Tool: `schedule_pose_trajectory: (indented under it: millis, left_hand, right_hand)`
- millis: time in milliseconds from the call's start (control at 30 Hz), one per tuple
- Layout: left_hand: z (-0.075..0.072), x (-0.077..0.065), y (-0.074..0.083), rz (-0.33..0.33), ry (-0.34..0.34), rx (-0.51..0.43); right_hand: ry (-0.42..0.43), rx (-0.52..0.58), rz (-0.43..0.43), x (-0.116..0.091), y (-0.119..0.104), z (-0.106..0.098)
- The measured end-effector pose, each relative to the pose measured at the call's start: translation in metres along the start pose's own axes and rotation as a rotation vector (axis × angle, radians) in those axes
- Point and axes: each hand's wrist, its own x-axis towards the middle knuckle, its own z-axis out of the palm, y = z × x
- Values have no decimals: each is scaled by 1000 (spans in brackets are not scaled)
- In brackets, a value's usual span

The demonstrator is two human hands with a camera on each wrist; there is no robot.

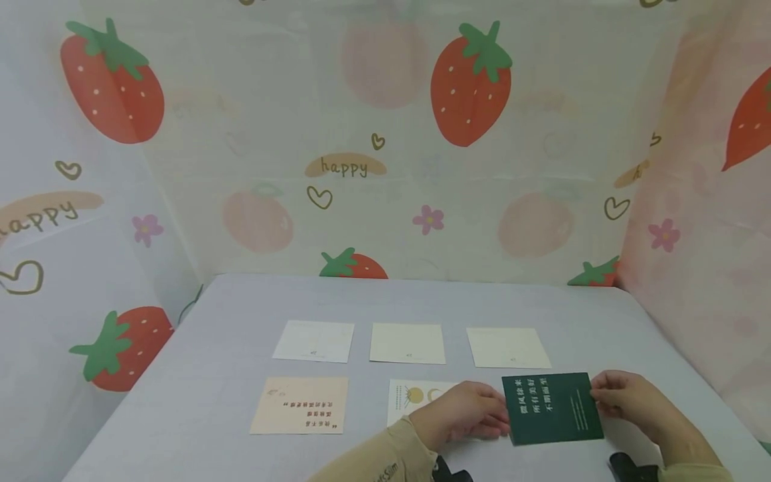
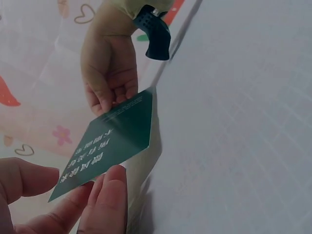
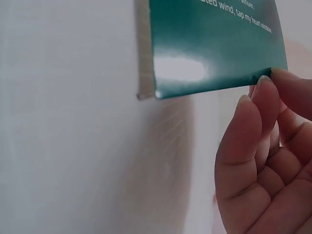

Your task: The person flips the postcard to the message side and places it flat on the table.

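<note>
A dark green card (image 1: 551,407) with white printed characters is held up between both hands over the near right part of the table. My right hand (image 1: 632,405) pinches its right edge; the right wrist view shows thumb and fingertips (image 3: 265,90) at a corner of the card. At the opposite edge, my left hand (image 1: 466,412) has its thumb on one side and fingers (image 2: 105,200) on the other. Beneath the left forearm and hand, a white card with a sun and moon (image 1: 415,395) is partly hidden.
On the white table (image 1: 181,402), a peach card with text (image 1: 301,405) lies at front left. Behind is a row with a white card (image 1: 314,341), a cream card (image 1: 407,343) and another cream card (image 1: 508,347). Strawberry-print cloth (image 1: 385,221) surrounds the table.
</note>
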Motion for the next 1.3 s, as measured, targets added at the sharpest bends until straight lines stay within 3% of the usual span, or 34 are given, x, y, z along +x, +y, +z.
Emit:
schedule_pose_trajectory:
  millis: [433,667,967,1300]
  left_hand:
    - [1,9,0,86,106,86]
    - [-3,10,5,134,162,152]
    - [-4,8,12,167,206,146]
    - [-7,9,15,191,251,145]
  right_hand:
    - [4,4,-55,-4,-8,-1]
    - [21,-8,-129,-6,-11,-2]
    - [35,25,-155,-10,-13,-3]
    - [-7,143,-196,-14,-16,-3]
